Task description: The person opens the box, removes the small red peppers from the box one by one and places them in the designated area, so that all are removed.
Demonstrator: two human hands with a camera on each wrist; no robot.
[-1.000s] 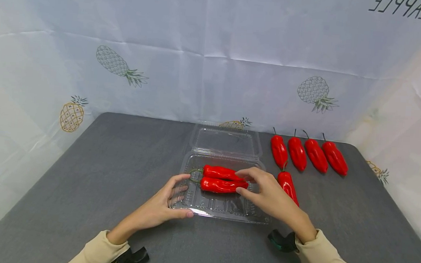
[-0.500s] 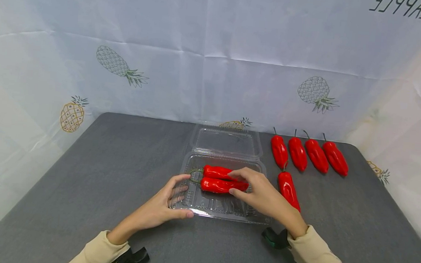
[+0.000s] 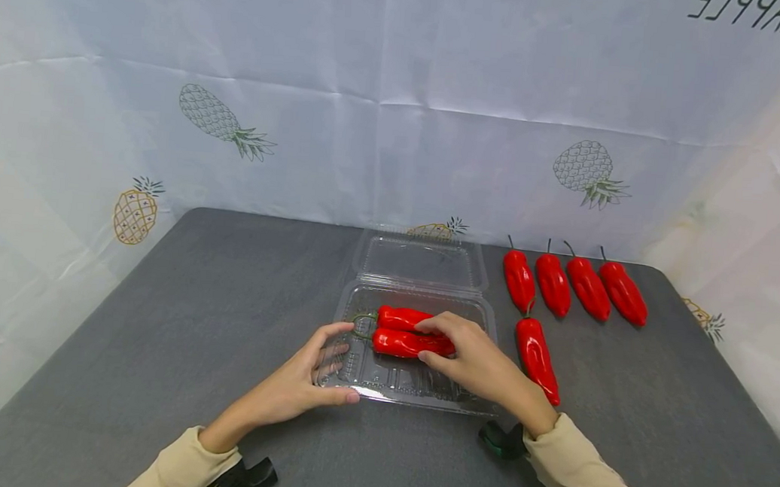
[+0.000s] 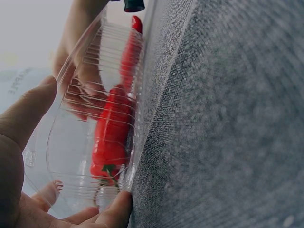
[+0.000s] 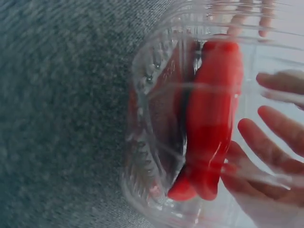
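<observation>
Two red chili peppers lie side by side in a clear plastic clamshell container (image 3: 392, 402), stems pointing left. My left hand (image 3: 301, 384) holds the container's near left corner, thumb at the front rim and fingers along the left side. Over the right ends of the peppers is my right hand (image 3: 473, 359), fingers spread, with its thumb beside the near chili pepper (image 3: 399, 343) and its fingertips at the far chili pepper (image 3: 400, 318). In the right wrist view the fingers (image 5: 259, 135) show relaxed beside a red chili pepper (image 5: 213, 109), seen through the plastic wall.
Behind the base lies the opened lid (image 3: 422, 265). Another red chili pepper (image 3: 536, 359) lies right of the container, close to my right forearm. Several more form a row at the back right, including one chili pepper (image 3: 587, 289). A patterned cloth (image 3: 309, 34) hangs behind the table (image 3: 223, 300).
My right hand has slid a little to the left along the chili peppers, uncovering more of the one on the table. My left hand and the container have kept still.
</observation>
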